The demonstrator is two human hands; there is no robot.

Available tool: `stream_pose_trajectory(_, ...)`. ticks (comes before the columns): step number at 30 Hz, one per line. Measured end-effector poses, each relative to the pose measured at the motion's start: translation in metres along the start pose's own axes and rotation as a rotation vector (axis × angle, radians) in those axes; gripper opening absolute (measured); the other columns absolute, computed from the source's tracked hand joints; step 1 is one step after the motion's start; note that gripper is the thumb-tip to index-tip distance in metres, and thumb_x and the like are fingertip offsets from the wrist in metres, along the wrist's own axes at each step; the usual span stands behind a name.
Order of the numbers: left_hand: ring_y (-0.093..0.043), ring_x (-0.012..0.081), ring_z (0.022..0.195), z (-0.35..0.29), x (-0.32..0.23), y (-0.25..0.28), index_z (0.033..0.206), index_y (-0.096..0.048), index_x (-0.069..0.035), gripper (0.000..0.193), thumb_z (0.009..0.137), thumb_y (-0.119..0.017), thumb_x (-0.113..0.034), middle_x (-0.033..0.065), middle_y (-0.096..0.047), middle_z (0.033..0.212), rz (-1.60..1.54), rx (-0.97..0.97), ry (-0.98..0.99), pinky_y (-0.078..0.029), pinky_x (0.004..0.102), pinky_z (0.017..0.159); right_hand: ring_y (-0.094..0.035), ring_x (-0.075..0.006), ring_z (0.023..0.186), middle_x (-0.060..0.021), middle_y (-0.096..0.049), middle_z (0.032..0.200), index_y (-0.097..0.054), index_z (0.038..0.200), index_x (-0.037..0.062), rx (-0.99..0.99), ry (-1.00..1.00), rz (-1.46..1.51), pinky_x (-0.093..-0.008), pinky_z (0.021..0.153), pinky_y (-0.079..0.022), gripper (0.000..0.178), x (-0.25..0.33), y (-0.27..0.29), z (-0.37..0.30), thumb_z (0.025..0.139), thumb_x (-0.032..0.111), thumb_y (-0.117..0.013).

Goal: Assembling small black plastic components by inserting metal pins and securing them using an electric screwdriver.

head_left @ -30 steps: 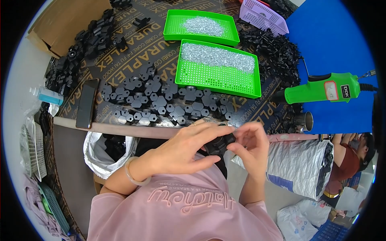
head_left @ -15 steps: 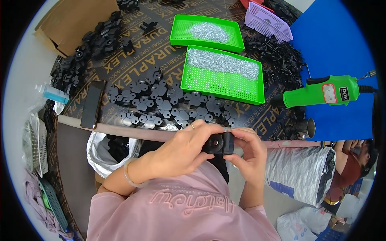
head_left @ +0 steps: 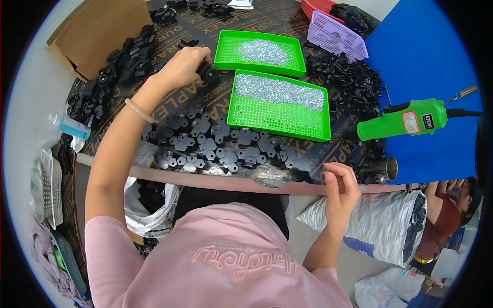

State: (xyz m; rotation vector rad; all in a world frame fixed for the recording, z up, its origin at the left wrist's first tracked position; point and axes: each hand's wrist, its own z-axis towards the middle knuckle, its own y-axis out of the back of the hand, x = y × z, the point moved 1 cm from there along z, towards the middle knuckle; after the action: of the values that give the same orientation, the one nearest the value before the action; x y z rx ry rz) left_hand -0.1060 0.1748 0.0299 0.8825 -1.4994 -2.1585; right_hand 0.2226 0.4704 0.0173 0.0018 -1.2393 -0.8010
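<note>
My left hand (head_left: 186,66) is stretched far across the table, its fingers closed on a black plastic part (head_left: 208,75) beside the far green tray (head_left: 222,60). Near the table's front edge, my right hand (head_left: 342,187) has thumb and forefinger pressed together; anything between them is too small to make out. Several flat black plastic pieces with lobes and holes (head_left: 208,146) lie in rows between my arms. Silvery small metal pieces (head_left: 280,91) fill the back part of the near green tray (head_left: 280,132).
A green power screwdriver (head_left: 405,122) hangs at the right, before a blue board (head_left: 436,61). Black parts are heaped at the far left (head_left: 123,59) and right (head_left: 354,87). A purple basket (head_left: 339,38) and a cardboard box (head_left: 97,33) stand behind; a metal cup (head_left: 391,168) lies right.
My hands have come apart from the black part they held together at the table's edge. The left reached far forward and left; the right moved slightly right. My left arm now covers the phone.
</note>
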Motion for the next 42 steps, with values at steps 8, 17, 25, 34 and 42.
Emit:
stream_pose_trajectory(8,-0.057,0.0207,0.071,-0.001,0.011,-0.010,0.098,-0.042,-0.002,0.053,0.063,-0.077,0.017,0.0110,-0.055,0.081,-0.199,0.158,-0.011,-0.050,0.0364,0.061,-0.063,-0.0141,0.078,-0.0086,-0.069,0.097,-0.072,0.100,-0.0011,-0.011,-0.080,-0.040,-0.0261,0.072,-0.050,0.015,-0.002,0.002,0.007,0.087,0.006,-0.075)
stream_pose_trajectory(17,-0.059,0.0412,0.091,-0.011,0.008,0.020,0.101,-0.044,-0.003,0.035,0.073,-0.059,0.014,0.0174,-0.059,0.087,0.099,-0.014,-0.182,-0.049,0.0468,0.078,-0.043,-0.0158,0.069,-0.0074,-0.048,0.078,-0.048,0.078,0.0014,-0.470,0.398,-0.042,-0.0298,0.061,-0.035,0.042,-0.020,0.025,0.030,0.101,0.035,-0.058)
stream_pose_trajectory(25,-0.059,0.0261,0.093,-0.061,-0.184,-0.023,0.106,-0.068,0.000,0.040,0.068,-0.073,-0.007,0.0086,-0.068,0.108,-0.172,0.040,-0.338,-0.049,0.0380,0.079,-0.062,-0.0389,0.122,-0.0297,-0.058,0.133,-0.013,0.157,-0.0045,-0.192,0.130,0.320,-0.0503,0.106,-0.046,0.133,0.016,0.019,0.095,0.071,0.071,-0.080)
stream_pose_trajectory(34,-0.054,0.0230,0.086,-0.052,-0.224,-0.072,0.107,-0.066,0.004,0.038,0.074,-0.063,-0.015,0.0098,-0.061,0.095,-0.005,-0.048,-0.347,-0.042,0.0335,0.074,-0.069,-0.0363,0.103,-0.0241,-0.068,0.115,-0.046,0.139,-0.0045,0.031,0.178,0.474,-0.0486,0.095,-0.055,0.079,0.000,0.039,0.113,0.083,0.035,-0.085)
stream_pose_trajectory(42,-0.060,0.0294,0.098,-0.048,-0.274,-0.124,0.120,-0.060,0.004,0.059,0.073,-0.078,-0.026,0.0159,-0.062,0.110,-0.076,-0.104,-0.111,-0.053,0.0376,0.085,-0.057,-0.0183,0.064,-0.0048,-0.054,0.072,-0.039,0.139,-0.0019,0.128,0.220,0.664,-0.0398,0.079,-0.055,0.070,-0.001,0.033,0.144,0.087,0.025,-0.078)
